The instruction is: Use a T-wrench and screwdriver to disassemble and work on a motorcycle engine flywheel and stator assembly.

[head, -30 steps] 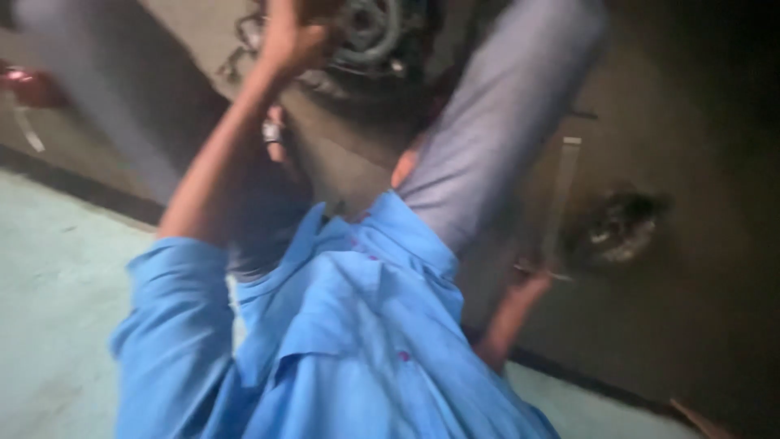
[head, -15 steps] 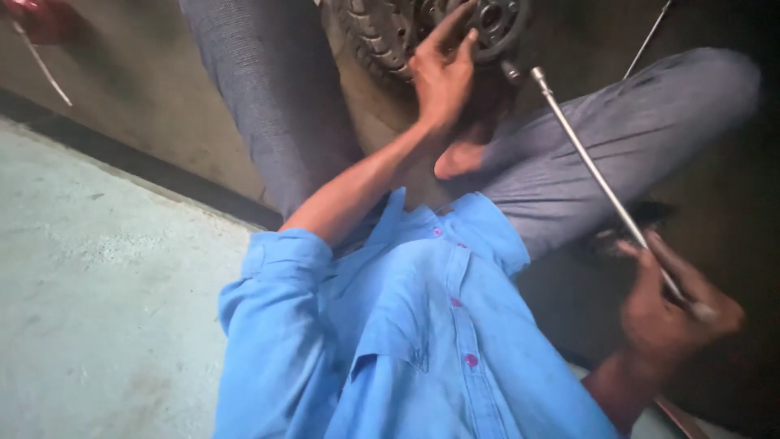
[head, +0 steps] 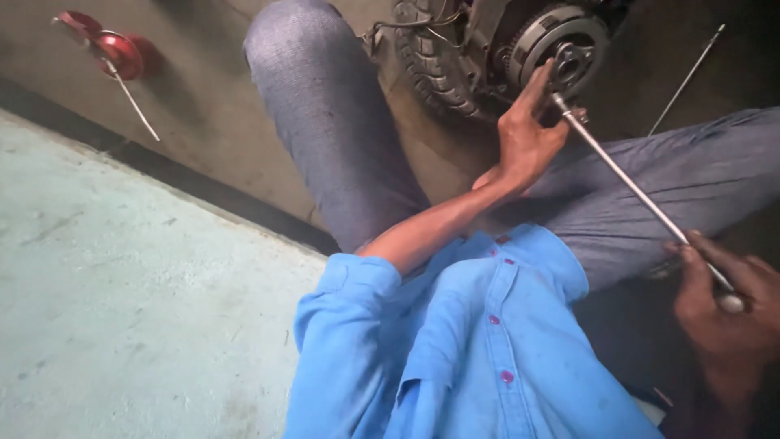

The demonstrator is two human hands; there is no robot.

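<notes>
Left hand: fingers spread against the round clutch assembly, steadying the rod tip.
Right hand: fingers clamped around the long metal rod.

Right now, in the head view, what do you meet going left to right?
Red part → left knee → tyre → left hand → long rod → right hand.
</notes>
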